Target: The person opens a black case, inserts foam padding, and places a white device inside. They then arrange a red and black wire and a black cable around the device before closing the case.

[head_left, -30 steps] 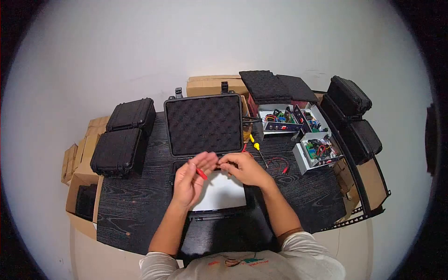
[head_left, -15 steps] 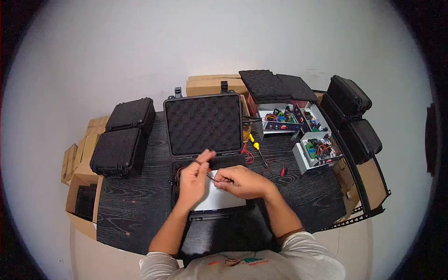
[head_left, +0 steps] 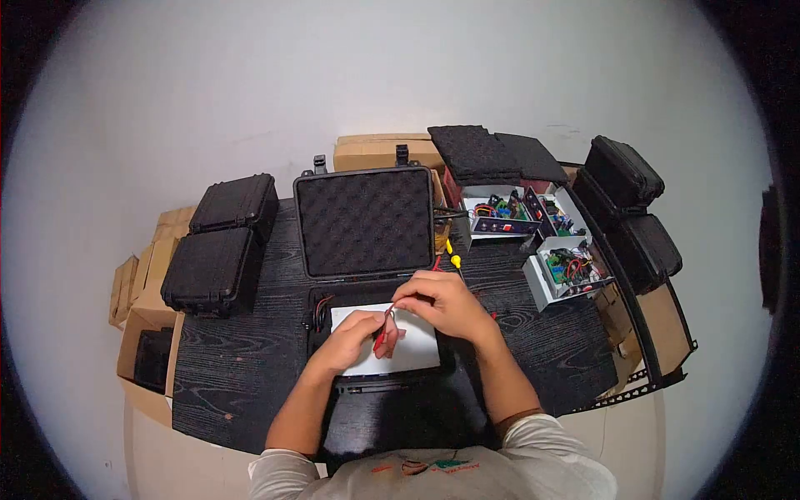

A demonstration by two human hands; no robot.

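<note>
L hand (head_left: 354,340) & R hand (head_left: 446,304) over base (head_left: 375,385) of open case on worktop (head_left: 225,358); panel (head_left: 417,354) in base, lid (head_left: 365,225) behind hands, carton (head_left: 387,154) behind lid. L of L hand: closed cases (head_left: 208,267), open carton (head_left: 143,371) farther L. Behind R hand: tool (head_left: 456,261); R-behind: electronics boxes (head_left: 557,282), foam sheets (head_left: 475,154) beyond; more cases (head_left: 652,250) far R.

Surface finishes around the open case (head_left: 364,223).
Convoluted, matt foam (head_left: 364,218) lines its lid; the desk (head_left: 225,367) beneath shows rough-looking dark wood grain; left of it, closed cases (head_left: 208,268) appear of matt black plastic.
</note>
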